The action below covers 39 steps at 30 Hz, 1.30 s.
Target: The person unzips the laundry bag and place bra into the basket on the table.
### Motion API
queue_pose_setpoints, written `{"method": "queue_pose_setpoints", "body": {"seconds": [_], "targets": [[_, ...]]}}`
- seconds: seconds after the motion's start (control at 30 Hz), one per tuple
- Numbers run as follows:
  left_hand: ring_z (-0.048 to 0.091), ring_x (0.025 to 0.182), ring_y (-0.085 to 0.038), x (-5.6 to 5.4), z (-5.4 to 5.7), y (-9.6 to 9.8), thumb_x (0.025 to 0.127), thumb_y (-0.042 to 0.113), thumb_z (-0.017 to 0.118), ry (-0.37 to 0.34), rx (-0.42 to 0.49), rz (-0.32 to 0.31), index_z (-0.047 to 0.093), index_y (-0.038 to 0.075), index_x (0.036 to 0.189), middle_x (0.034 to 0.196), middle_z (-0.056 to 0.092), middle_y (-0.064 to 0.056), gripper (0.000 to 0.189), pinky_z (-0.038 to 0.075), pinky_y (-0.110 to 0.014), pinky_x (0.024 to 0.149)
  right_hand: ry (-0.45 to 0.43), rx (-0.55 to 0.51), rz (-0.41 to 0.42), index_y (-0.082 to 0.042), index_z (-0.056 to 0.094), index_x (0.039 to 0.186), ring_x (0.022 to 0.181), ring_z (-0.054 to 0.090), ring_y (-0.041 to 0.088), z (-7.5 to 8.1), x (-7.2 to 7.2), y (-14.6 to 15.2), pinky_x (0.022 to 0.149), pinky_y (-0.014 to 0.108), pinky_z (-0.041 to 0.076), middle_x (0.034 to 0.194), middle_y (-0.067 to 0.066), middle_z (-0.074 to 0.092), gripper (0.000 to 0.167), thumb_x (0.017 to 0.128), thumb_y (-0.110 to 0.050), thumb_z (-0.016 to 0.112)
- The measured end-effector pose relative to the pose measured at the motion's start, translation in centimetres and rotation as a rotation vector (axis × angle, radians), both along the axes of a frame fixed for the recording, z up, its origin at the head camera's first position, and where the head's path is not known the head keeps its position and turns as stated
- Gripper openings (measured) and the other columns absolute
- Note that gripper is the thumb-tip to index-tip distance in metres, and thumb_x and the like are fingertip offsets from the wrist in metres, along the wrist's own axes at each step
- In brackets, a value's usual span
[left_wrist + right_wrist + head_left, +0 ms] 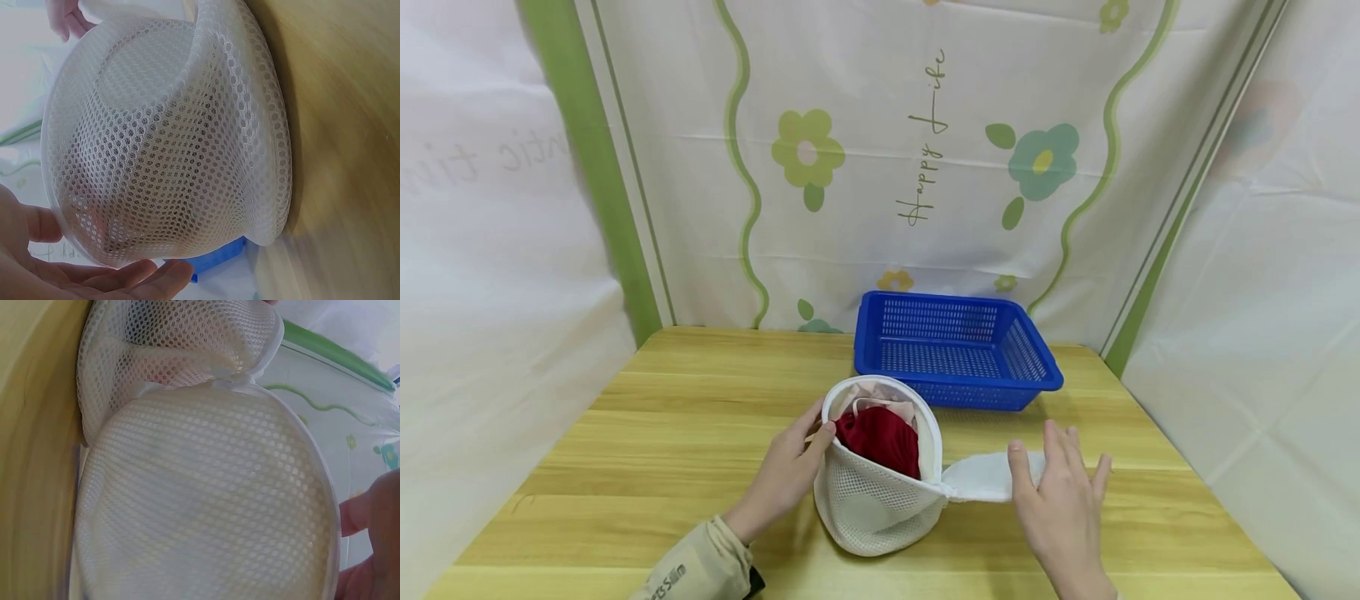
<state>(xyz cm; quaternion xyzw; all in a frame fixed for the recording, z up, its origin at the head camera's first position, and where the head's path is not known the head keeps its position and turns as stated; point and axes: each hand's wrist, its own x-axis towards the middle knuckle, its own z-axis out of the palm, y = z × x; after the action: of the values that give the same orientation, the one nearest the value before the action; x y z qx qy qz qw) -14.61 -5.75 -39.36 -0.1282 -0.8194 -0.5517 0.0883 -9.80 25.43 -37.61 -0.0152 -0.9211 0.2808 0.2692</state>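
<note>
A white mesh laundry bag stands on the table, its zip-edged mouth tilted toward me. Inside lie a dark red satiny garment and a pale pink one. My left hand grips the bag's left rim, thumb at the edge and fingers along the mesh outside. The round lid hangs out to the right, joined to the bag at one side. At the lid's outer edge is my right hand, its fingers spread and fairly straight. In the right wrist view the lid covers much of the bag.
A blue plastic basket with slotted sides stands behind the bag, near the back edge of the wood-patterned table. White curtains with flowers and green lines enclose the back and both sides.
</note>
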Motion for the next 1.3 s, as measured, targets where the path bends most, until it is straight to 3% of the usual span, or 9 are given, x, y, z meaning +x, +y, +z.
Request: {"method": "queue_pose_setpoints", "body": {"seconds": [0.13, 0.3, 0.5, 0.8, 1.0, 1.17, 1.3], "targets": [[0.051, 0.125, -0.031, 0.0, 0.1, 0.0, 0.105, 0.022, 0.049, 0.002, 0.002, -0.011, 0.037, 0.000, 0.149, 0.140, 0.052, -0.016, 0.051, 0.045, -0.047, 0.102, -0.055, 0.023, 0.021, 0.015, 0.040, 0.140, 0.137, 0.027, 0.049, 0.3, 0.0, -0.1, 0.116, 0.058, -0.001, 0.142, 0.036, 0.039, 0.067, 0.103, -0.040, 0.045], [0.051, 0.126, -0.032, 0.1, 0.2, -0.1, 0.105, 0.024, 0.049, -0.003, -0.001, -0.020, 0.035, 0.001, 0.150, 0.141, 0.051, -0.017, 0.053, 0.046, -0.047, 0.101, -0.189, -0.040, 0.108, 0.013, 0.037, 0.143, 0.137, 0.026, 0.048, 0.6, -0.2, 0.0, 0.111, 0.063, 0.021, 0.147, 0.033, 0.034, 0.073, 0.103, -0.048, 0.042], [0.052, 0.124, -0.032, 0.0, 0.1, -0.2, 0.105, 0.023, 0.049, 0.002, -0.025, -0.025, 0.035, 0.002, 0.151, 0.140, 0.052, -0.016, 0.052, 0.047, -0.047, 0.099, -0.283, -0.035, 0.197, 0.012, 0.037, 0.143, 0.135, 0.032, 0.047, 0.5, -0.6, -0.3, 0.110, 0.062, 0.027, 0.146, 0.031, 0.037, 0.074, 0.102, -0.049, 0.045], [0.050, 0.127, -0.027, -0.3, 0.2, -0.4, 0.105, 0.024, 0.050, 0.016, -0.086, -0.032, 0.032, 0.001, 0.151, 0.142, 0.051, -0.012, 0.055, 0.046, -0.046, 0.101, -0.246, 0.045, 0.265, 0.011, 0.043, 0.140, 0.133, 0.037, 0.046, 1.4, -0.2, -0.1, 0.107, 0.062, 0.031, 0.142, 0.029, 0.044, 0.067, 0.100, -0.042, 0.053], [0.055, 0.121, -0.030, -0.3, 0.3, -0.3, 0.104, 0.023, 0.050, -0.003, -0.072, -0.039, 0.031, 0.001, 0.152, 0.139, 0.052, -0.015, 0.056, 0.049, -0.044, 0.098, -0.223, 0.074, 0.383, 0.013, 0.047, 0.135, 0.127, 0.043, 0.047, 2.6, -0.5, 1.2, 0.104, 0.062, 0.036, 0.136, 0.030, 0.049, 0.061, 0.097, -0.033, 0.061], [0.053, 0.123, -0.028, -0.1, 0.3, -0.3, 0.104, 0.021, 0.051, -0.012, -0.052, -0.048, 0.031, 0.002, 0.152, 0.142, 0.049, -0.014, 0.055, 0.049, -0.043, 0.098, -0.203, 0.143, 0.476, 0.009, 0.051, 0.134, 0.125, 0.048, 0.042, 3.6, -1.5, 2.0, 0.100, 0.060, 0.041, 0.135, 0.025, 0.052, 0.059, 0.096, -0.035, 0.063], [0.051, 0.125, -0.028, -0.1, 0.4, -0.3, 0.104, 0.021, 0.051, -0.011, -0.049, -0.053, 0.030, 0.002, 0.152, 0.145, 0.046, -0.014, 0.056, 0.049, -0.041, 0.098, -0.165, 0.191, 0.550, 0.005, 0.054, 0.134, 0.124, 0.050, 0.037, 3.5, -3.1, 1.8, 0.100, 0.056, 0.043, 0.133, 0.018, 0.055, 0.056, 0.095, -0.035, 0.065]]}}
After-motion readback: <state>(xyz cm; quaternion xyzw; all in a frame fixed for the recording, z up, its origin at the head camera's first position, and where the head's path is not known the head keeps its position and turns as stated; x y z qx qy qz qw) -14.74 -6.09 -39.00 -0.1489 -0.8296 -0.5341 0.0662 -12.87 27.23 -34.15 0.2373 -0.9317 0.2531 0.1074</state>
